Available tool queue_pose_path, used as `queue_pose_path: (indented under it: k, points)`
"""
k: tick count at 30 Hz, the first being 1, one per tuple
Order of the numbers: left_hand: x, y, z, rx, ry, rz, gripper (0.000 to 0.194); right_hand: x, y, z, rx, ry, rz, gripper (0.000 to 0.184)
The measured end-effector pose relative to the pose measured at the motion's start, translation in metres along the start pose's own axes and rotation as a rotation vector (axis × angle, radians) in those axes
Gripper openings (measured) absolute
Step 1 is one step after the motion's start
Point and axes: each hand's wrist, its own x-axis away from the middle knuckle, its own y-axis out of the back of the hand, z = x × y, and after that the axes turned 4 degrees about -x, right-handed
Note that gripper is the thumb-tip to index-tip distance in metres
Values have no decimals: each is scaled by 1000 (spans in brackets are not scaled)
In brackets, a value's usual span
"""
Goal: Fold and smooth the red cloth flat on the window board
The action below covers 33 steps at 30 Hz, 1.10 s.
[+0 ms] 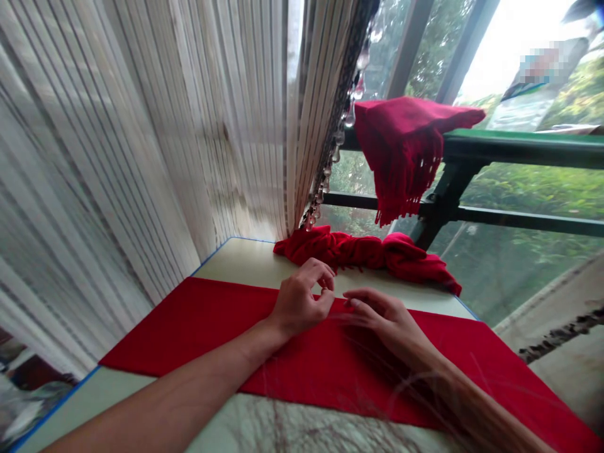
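Observation:
A long red cloth (198,327) lies flat across a pale table (245,261). My left hand (302,299) rests at the cloth's far edge with its fingers curled in a pinch; what they hold, if anything, is too small to make out. My right hand (384,318) lies just to the right of it on the cloth, fingers stretched out and flat. Beyond both hands a second red scarf (368,251) lies bunched and twisted along the table's far edge. A third red scarf with a fringe (406,148) hangs over a green railing (523,148).
White pleated curtains (141,145) hang close on the left and behind the table, with a string of glass beads (337,135) at their edge. A window with dark bars (519,217) and greenery outside fills the right. The table has a blue edge (56,406).

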Motion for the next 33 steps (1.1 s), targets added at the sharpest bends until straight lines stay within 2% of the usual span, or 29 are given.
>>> queue_pose_path:
  k: [5, 10, 14, 17, 21, 24, 26, 29, 31, 33]
  points:
    - [-7, 7, -2, -59, 49, 11, 15, 0, 0, 3, 4, 1, -7, 42]
    - [-42, 34, 0, -100, 109, 40, 8, 0, 0, 5, -18, -9, -1, 47]
    - [-81, 54, 9, -89, 199, 43, 22, 1, 0, 10, -43, -31, 11, 48]
    - [-93, 57, 20, -52, 268, 139, 34, 3, 0, 11, -69, -41, 15, 48]
    - [-76, 54, 43, -38, 311, 321, 31, 2, 0, 12, -73, -45, 19, 48]
    - [-57, 57, 59, -81, 334, 353, 25, 2, 1, 12, -70, -44, 29, 47]
    - [-47, 60, 60, -121, 340, 363, 22, 1, 2, 11, -68, -40, 32, 45]
    - [-30, 57, 40, -194, 293, 356, 21, 0, 2, 5, -71, -26, 34, 44]
    - [-15, 50, 16, -236, 219, 355, 24, -2, 1, -1, -77, -8, 38, 44]
    - [1, 41, -8, -269, 112, 414, 30, -4, 0, -5, -77, 17, 50, 42]
